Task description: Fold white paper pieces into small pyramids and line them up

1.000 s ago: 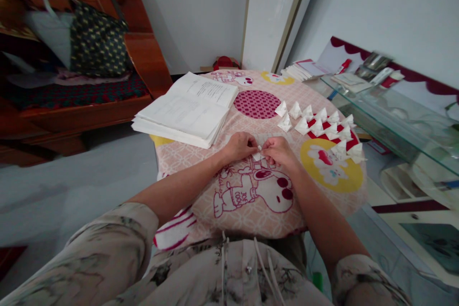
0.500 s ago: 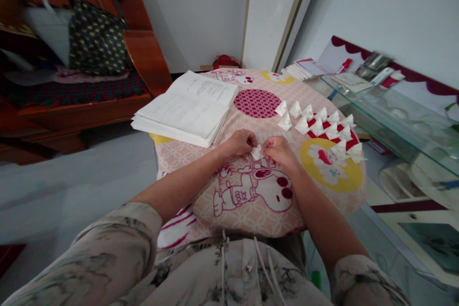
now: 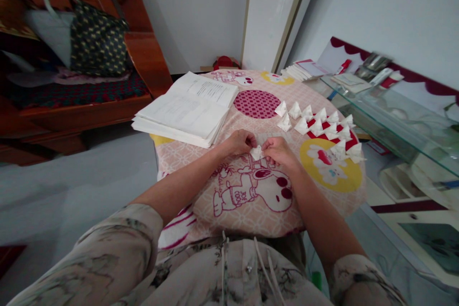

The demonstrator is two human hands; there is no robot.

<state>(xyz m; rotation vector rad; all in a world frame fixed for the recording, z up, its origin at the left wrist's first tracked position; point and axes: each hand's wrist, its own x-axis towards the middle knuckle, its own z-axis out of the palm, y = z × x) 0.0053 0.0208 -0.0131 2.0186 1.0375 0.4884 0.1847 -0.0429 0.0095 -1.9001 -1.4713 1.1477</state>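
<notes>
A small folded piece of white paper point(image 3: 256, 153) is between my two hands, low over the table's patterned cloth point(image 3: 204, 191). My left hand point(image 3: 241, 142) pinches its left side, fingers closed. On its right side, my right hand point(image 3: 278, 150) grips with thumb and forefinger pressed together. Several finished-looking folded paper shapes point(image 3: 316, 126), white and pointed, stand in rows to the right of my hands. What looks like a flat sheet of paper point(image 3: 274, 136) lies just beyond my fingers, partly hidden by them.
An open stack of printed paper point(image 3: 190, 105) lies at the table's left. To the right is a glass shelf point(image 3: 401, 119) bearing papers and metal containers. A wooden bench point(image 3: 82, 105) with a dotted bag point(image 3: 96, 40) stands at the left.
Both hands stay in nearly the same place, still on the small folded paper, which shows slightly more of its face. The rows of paper shapes are unchanged.
</notes>
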